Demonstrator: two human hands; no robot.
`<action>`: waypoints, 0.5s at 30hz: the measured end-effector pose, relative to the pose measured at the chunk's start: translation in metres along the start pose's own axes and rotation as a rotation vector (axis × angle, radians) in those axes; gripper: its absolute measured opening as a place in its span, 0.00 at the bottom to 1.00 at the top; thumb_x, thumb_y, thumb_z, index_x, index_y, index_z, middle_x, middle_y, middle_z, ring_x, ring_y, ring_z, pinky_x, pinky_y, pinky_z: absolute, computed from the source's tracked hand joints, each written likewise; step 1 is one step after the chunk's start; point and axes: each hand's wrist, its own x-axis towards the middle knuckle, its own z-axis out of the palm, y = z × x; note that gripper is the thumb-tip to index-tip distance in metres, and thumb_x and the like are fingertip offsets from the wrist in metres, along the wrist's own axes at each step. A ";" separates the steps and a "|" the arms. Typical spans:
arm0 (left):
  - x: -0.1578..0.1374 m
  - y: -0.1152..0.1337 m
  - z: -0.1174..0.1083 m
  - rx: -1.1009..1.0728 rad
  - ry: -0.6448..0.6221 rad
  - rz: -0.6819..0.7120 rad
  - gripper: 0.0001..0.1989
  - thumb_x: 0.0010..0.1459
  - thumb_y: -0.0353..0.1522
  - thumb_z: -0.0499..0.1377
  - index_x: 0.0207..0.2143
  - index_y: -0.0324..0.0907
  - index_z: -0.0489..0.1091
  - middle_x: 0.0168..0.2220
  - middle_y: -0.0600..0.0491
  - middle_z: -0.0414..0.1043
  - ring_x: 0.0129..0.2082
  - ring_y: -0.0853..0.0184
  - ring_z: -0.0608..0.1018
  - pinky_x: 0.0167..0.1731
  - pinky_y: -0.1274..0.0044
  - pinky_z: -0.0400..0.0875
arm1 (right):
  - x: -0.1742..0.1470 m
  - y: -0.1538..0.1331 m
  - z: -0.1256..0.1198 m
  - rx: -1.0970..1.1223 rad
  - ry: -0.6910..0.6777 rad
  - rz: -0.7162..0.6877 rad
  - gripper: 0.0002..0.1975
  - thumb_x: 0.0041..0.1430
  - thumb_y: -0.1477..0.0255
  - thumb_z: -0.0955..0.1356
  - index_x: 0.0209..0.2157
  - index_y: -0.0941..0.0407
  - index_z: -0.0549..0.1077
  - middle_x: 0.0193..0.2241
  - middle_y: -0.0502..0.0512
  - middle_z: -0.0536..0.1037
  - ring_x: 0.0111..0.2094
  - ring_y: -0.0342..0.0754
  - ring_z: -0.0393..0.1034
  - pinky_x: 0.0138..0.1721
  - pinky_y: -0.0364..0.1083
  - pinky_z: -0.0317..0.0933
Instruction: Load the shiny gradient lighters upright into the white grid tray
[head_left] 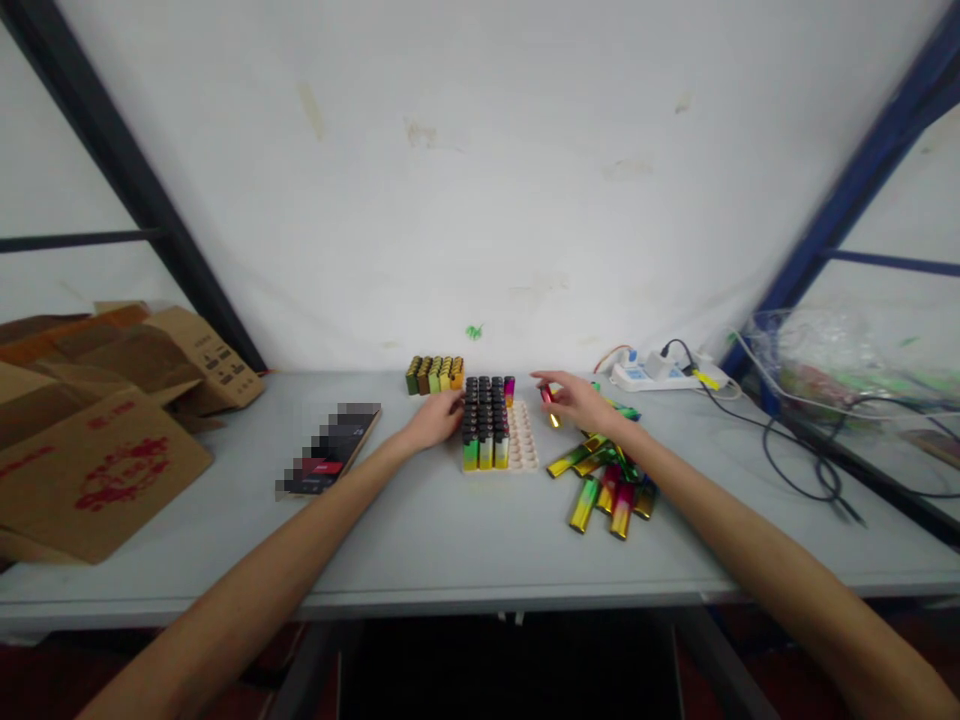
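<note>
Now R hand [581, 400] pinches glossy lighter [549, 400].

Left hand [433, 420]: bare, no glove, no ring to be seen
Right hand [579, 402]: bare, no glove, no ring to be seen
Left forearm: uncovered along all that shows, no sleeve, no watch or band
Right forearm: uncovered likewise, no sleeve, no watch or band

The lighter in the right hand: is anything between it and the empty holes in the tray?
Nothing visible. The right hand holds the lighter just right of the tray, whose empty holes face it. The standing lighters fill the left columns.
</note>
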 end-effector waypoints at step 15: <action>-0.001 -0.001 -0.001 -0.012 -0.005 0.011 0.16 0.61 0.31 0.51 0.43 0.38 0.76 0.45 0.44 0.81 0.45 0.56 0.80 0.49 0.69 0.74 | -0.008 -0.044 0.015 0.747 -0.101 0.200 0.20 0.62 0.52 0.69 0.43 0.52 0.66 0.27 0.45 0.72 0.22 0.40 0.60 0.25 0.41 0.59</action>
